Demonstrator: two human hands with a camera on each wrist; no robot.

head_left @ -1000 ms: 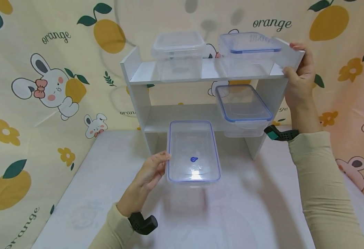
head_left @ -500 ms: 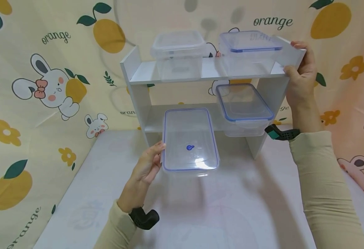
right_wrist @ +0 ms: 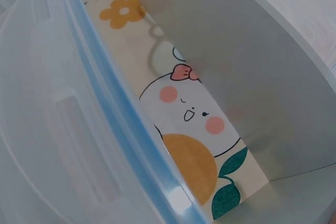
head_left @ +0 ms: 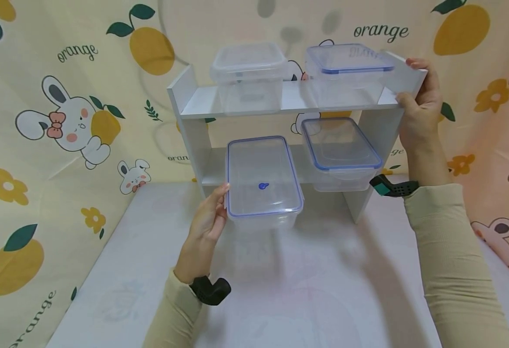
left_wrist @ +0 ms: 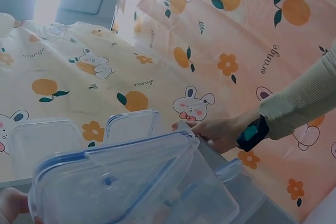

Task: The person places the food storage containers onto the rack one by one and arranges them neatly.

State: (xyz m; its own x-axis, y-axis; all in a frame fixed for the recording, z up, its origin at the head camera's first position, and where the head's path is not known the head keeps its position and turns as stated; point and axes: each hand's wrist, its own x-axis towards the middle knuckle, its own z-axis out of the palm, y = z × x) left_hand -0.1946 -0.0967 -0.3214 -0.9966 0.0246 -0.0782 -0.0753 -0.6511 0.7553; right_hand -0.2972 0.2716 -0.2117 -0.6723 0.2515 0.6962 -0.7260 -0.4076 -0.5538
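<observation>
My left hand point(head_left: 206, 217) grips the left edge of a clear food container point(head_left: 263, 176) with a blue-rimmed lid and a small blue valve. The container is raised in front of the middle shelf point(head_left: 217, 159) and overlaps it in the head view. In the left wrist view, the same container point(left_wrist: 131, 182) fills the lower middle, with a thumb at its left edge. At the upper right, my right hand point(head_left: 421, 108) holds the side panel of the white shelf unit point(head_left: 411, 77), thumb in front and fingers over the top.
A second blue-rimmed container point(head_left: 341, 145) sits on the middle shelf's right side, jutting past its front edge. Up on the top shelf stand a container with a clear lid point(head_left: 250, 72) and one with blue trim point(head_left: 350, 72). White table point(head_left: 302, 299) lies below.
My left hand has lifted the container up and toward the shelf unit, and the lid now tilts to show more of the container's front wall. My right hand stays on the side panel.
</observation>
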